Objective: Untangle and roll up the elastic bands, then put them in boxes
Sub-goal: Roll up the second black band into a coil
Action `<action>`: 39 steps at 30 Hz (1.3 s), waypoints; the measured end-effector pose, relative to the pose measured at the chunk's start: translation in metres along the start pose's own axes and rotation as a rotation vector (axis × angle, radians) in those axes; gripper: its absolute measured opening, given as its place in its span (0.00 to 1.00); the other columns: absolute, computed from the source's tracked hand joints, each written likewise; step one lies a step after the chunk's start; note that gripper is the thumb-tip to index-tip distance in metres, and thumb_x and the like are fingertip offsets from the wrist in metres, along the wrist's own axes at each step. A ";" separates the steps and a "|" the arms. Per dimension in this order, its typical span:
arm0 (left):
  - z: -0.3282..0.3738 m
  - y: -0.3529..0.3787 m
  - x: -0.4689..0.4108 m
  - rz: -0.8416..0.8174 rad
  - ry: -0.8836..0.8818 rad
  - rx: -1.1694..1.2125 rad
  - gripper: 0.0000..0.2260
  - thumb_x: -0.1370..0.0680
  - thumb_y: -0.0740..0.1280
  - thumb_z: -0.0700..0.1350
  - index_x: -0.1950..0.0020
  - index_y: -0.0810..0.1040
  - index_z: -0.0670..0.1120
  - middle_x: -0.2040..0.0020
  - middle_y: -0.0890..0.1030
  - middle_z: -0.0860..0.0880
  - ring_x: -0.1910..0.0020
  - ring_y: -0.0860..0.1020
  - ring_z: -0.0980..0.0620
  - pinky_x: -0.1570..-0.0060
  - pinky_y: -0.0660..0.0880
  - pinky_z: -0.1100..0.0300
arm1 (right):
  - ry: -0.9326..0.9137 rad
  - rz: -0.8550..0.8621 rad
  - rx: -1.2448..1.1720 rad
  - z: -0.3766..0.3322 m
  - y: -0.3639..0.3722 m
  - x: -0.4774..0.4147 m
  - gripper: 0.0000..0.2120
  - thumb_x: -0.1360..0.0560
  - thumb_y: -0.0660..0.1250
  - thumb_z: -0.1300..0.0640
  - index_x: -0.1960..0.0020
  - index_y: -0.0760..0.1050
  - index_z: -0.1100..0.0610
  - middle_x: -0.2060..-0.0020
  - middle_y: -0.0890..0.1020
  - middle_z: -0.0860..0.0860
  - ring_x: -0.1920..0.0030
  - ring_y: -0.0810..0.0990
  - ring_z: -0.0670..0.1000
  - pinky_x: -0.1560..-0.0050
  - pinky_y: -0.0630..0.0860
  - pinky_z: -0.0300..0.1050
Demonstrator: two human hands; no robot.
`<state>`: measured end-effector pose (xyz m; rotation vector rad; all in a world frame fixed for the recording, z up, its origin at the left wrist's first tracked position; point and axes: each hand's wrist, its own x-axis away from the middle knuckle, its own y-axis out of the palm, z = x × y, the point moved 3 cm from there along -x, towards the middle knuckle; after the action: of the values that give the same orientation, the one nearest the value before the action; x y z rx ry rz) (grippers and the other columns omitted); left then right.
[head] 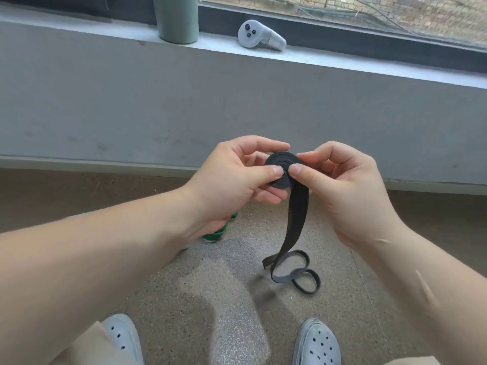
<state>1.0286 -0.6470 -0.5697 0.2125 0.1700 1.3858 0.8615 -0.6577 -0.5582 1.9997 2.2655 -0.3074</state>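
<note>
A black elastic band is partly wound into a flat coil point(283, 164) held in the air in front of me. My left hand point(237, 177) grips the coil from the left, thumb on its face and fingers behind. My right hand point(340, 185) pinches its right side, thumb pressed beside the left thumb. The band's loose tail point(295, 222) hangs from the coil to the floor, where it ends in curled loops point(305, 277). A green band point(217, 233) lies on the floor, mostly hidden behind my left wrist. No box is in view.
A grey wall with a sill runs across ahead. On the sill stand a green cylinder point(176, 19) and a white handheld controller point(259, 35). My two grey clogs point(316, 343) stand on the speckled floor at the bottom.
</note>
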 end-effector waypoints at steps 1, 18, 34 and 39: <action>-0.001 0.000 0.000 0.012 -0.004 0.022 0.12 0.21 0.66 0.30 0.41 0.80 0.42 0.56 0.83 0.42 0.66 0.83 0.44 0.65 0.83 0.59 | 0.007 -0.004 -0.020 0.001 0.001 0.001 0.07 0.27 0.73 0.69 0.56 0.79 0.59 0.58 0.87 0.56 0.57 0.85 0.54 0.53 0.81 0.47; -0.002 -0.018 -0.007 -0.082 -0.089 -0.196 0.09 0.25 0.71 0.32 0.53 0.75 0.43 0.58 0.82 0.40 0.67 0.83 0.38 0.76 0.78 0.58 | 0.103 -0.067 -0.049 0.010 0.003 0.002 0.07 0.29 0.73 0.72 0.58 0.82 0.61 0.61 0.85 0.59 0.58 0.83 0.54 0.48 0.81 0.54; -0.004 -0.011 0.000 0.043 -0.076 0.140 0.10 0.22 0.66 0.31 0.47 0.78 0.44 0.55 0.81 0.40 0.65 0.84 0.42 0.65 0.83 0.54 | 0.173 -0.152 -0.132 0.010 -0.002 0.000 0.07 0.28 0.75 0.62 0.53 0.80 0.55 0.55 0.84 0.59 0.56 0.77 0.59 0.57 0.72 0.49; 0.001 -0.010 -0.002 0.085 -0.061 0.274 0.09 0.21 0.65 0.31 0.47 0.75 0.45 0.55 0.82 0.40 0.65 0.84 0.42 0.65 0.83 0.55 | 0.113 -0.071 -0.137 0.010 0.000 0.002 0.06 0.30 0.76 0.62 0.56 0.81 0.55 0.53 0.84 0.66 0.53 0.82 0.61 0.46 0.80 0.59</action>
<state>1.0383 -0.6507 -0.5716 0.4943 0.3038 1.4362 0.8612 -0.6580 -0.5682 1.9174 2.3573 -0.0439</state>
